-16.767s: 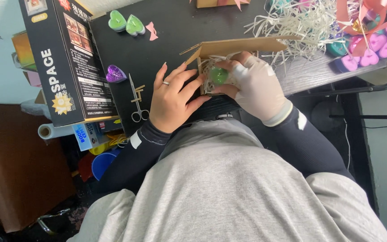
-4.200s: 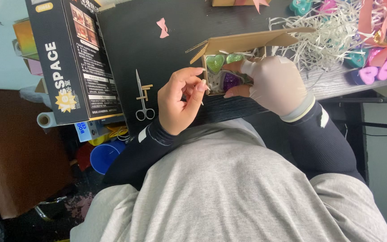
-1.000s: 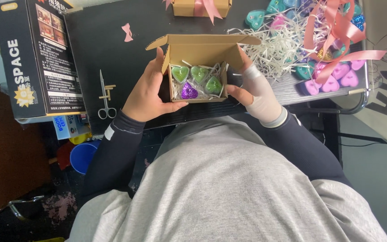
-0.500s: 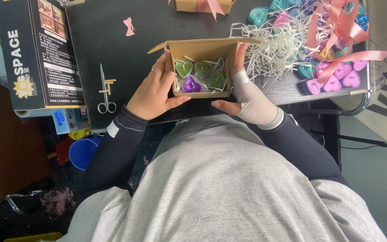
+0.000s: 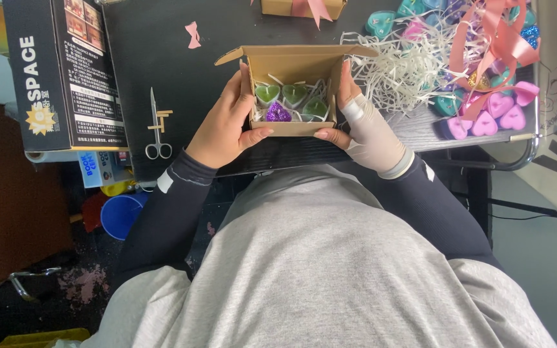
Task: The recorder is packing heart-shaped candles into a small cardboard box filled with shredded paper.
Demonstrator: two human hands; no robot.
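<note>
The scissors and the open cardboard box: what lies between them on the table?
In the head view, only the left hand, gripping the cardboard box; between it and the scissors the dark table is bare.

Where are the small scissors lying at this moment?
In the head view, the scissors lie on the dark table, left of the left hand, beside the tall dark box.

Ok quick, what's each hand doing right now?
Left hand: gripping the left side of the small cardboard box.
Right hand: gripping the box's right side.
</note>
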